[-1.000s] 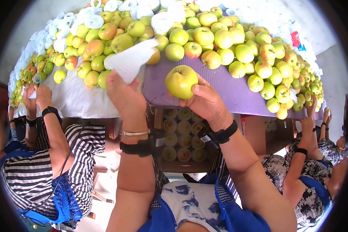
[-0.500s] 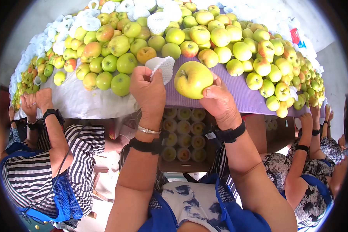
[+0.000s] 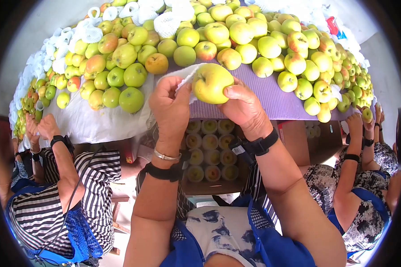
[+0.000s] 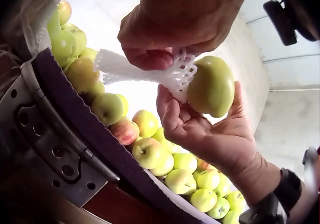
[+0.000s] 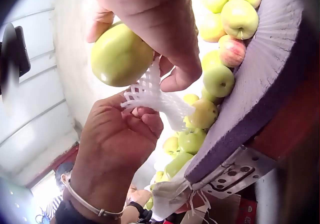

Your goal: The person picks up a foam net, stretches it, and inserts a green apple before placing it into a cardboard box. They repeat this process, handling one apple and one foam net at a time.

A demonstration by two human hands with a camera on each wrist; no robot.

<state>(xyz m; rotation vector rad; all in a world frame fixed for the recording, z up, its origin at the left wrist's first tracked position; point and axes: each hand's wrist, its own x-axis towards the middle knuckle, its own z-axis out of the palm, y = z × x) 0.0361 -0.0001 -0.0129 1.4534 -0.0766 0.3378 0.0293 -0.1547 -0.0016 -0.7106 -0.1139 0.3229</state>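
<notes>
A yellow-green apple (image 3: 213, 83) is gripped by my right hand (image 3: 244, 107), its thumb on the side of the fruit. My left hand (image 3: 170, 107) pinches a white foam fruit net (image 3: 188, 76) just left of the apple. In the left wrist view the mesh mouth of the net (image 4: 181, 76) is spread right against the apple (image 4: 214, 86), while its tail stretches away to the left. The right wrist view has the apple (image 5: 120, 56) mostly bare, with the net's open edge (image 5: 142, 91) beside it between both hands.
Heaps of apples (image 3: 131, 75) cover the table, with purple padding (image 3: 272, 98) along its front. White foam nets (image 3: 167, 24) lie on and behind the heaps. Below the edge sits a box of netted apples (image 3: 211, 155). People work at left (image 3: 60, 196) and right (image 3: 343, 191).
My left hand swung from the left with the foam net, bringing it against the apple. The right hand, still holding the apple, first shifted right, then back left.
</notes>
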